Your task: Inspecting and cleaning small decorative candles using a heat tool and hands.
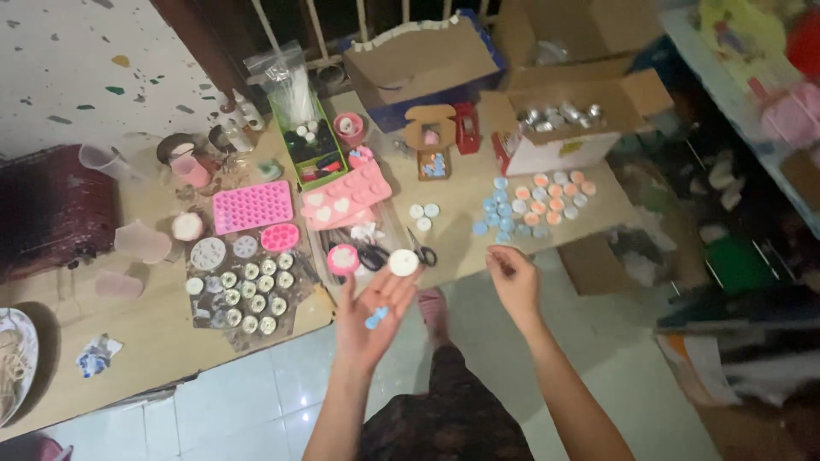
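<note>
My left hand (369,318) is held palm up in front of the wooden table (145,341), fingers spread. A small blue piece (375,318) lies in the palm and a round white disc (403,262) rests at the fingertips. My right hand (514,282) hovers to the right with the fingers curled in; whether it pinches anything is unclear. On the table just beyond my left hand are a pink round mould (342,258) and black scissors (422,252). Blue and orange round pieces (534,205) lie in rows beyond my right hand.
Pink silicone moulds (252,207) (346,196), a dark sheet with several small round pieces (252,294), cups and bottles cover the table's left part. Cardboard boxes (555,128) stand at the back right. A cluttered shelf (752,77) is at the far right, pale tiled floor (248,401) below.
</note>
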